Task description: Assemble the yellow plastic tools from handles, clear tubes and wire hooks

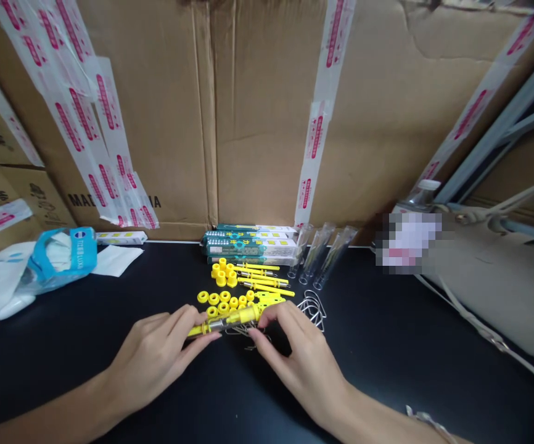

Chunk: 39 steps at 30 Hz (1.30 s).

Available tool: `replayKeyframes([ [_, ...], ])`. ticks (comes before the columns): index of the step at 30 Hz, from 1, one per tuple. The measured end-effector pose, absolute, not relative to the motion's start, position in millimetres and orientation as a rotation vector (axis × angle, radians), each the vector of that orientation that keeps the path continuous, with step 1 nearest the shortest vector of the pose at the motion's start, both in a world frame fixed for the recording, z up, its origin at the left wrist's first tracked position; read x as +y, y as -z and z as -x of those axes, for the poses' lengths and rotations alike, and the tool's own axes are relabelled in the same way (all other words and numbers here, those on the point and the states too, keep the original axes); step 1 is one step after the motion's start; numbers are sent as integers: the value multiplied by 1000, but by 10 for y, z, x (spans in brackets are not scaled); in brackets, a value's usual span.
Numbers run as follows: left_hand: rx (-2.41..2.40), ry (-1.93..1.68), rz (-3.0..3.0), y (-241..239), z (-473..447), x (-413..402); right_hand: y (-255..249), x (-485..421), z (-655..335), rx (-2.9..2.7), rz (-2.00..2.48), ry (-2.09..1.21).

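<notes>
My left hand [160, 351] pinches the near end of a yellow pen-like tool with a clear tube [227, 320], holding it just above the black table [86, 327]. My right hand [295, 351] grips the same tool at its far end, fingers curled over thin wire clips [312, 308]. Just beyond lie several small yellow rings [223, 298] and yellow rods [262, 279]. Clear plastic tubes [322, 256] lie to the right of them. Printed boxes [248, 243] are stacked behind.
A large taped cardboard box [258, 111] walls off the back. At the left lie a blue and white plastic bag [58, 256] and white paper [116, 259]. A beige bag with straps [493, 290] rests at the right.
</notes>
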State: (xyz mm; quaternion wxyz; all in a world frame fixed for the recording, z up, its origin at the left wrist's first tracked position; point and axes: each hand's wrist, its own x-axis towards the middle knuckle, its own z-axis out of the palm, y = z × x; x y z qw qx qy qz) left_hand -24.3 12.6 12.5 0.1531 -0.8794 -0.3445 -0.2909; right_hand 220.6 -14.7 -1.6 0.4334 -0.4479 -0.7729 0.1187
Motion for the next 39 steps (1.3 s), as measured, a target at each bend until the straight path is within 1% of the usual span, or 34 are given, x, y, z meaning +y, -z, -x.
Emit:
replayKeyframes([
  [3,-1009,879,2501,-133,255,118,40,-139,-2203,-1863,1115,-367],
  [6,-979,902,2426,-155,230,100,43,-149,-2189,-1788,1067,-531],
  [9,-909,849,2382,-200,162,78,17,-143,-2171,-1715,982,-726],
  [12,-855,822,2365,-255,93,53,-10,-114,-2162,-1654,939,-829],
  [19,-816,837,2421,-234,26,42,40,-75,-2154,-1717,1052,-751],
  [23,-878,803,2399,-158,-9,33,88,-56,-2134,-1654,1123,-780],
  [28,-986,647,2371,-84,-27,-9,64,-60,-2110,-1606,1188,-784],
  [32,-1002,470,2377,-28,-32,-26,38,-89,-2127,-1615,1169,-729],
  [35,-1037,364,2393,-14,-20,-28,46,-100,-2140,-1614,1132,-765],
  [39,-1077,307,2468,-43,5,-21,91,-78,-2177,-1697,1104,-689],
])
